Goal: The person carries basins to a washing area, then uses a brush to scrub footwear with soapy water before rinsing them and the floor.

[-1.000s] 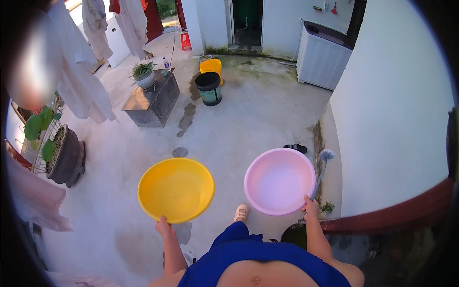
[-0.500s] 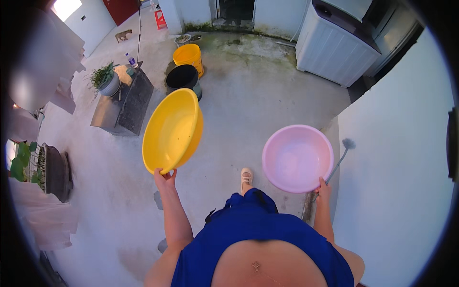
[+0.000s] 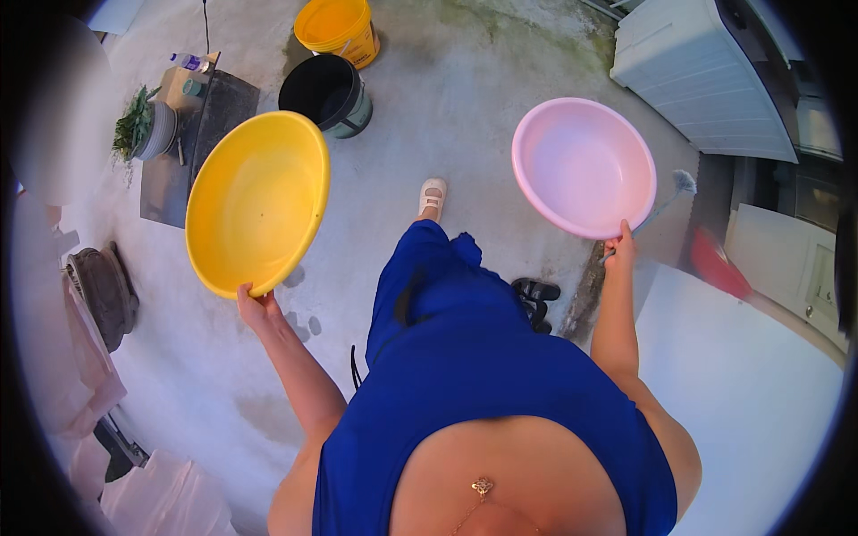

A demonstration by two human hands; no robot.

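Note:
My left hand [image 3: 259,305] grips the rim of a yellow plastic basin [image 3: 255,196], held tilted out to the left. My right hand [image 3: 618,247] is closed on the rim of a pink plastic basin [image 3: 581,165] and on the thin blue-grey handle of a brush, whose fluffy grey head [image 3: 684,181] sticks out beyond the basin. Both basins look empty inside. Below the pink basin, a pair of dark sandals [image 3: 536,293] lies on the concrete floor beside my blue clothing.
Ahead are a black bucket [image 3: 304,80] and a yellow bucket [image 3: 331,22]. At left stand a stone block [image 3: 161,196] with a potted plant [image 3: 134,125], a large planter [image 3: 107,295] and hanging laundry. At right are a white washing machine [image 3: 697,76], a wall and an opening.
I have moved forward, so the washing machine and buckets are nearer. The yellow basin has shifted left and tilted; the pink one sits higher in view and farther right. Both stay held.

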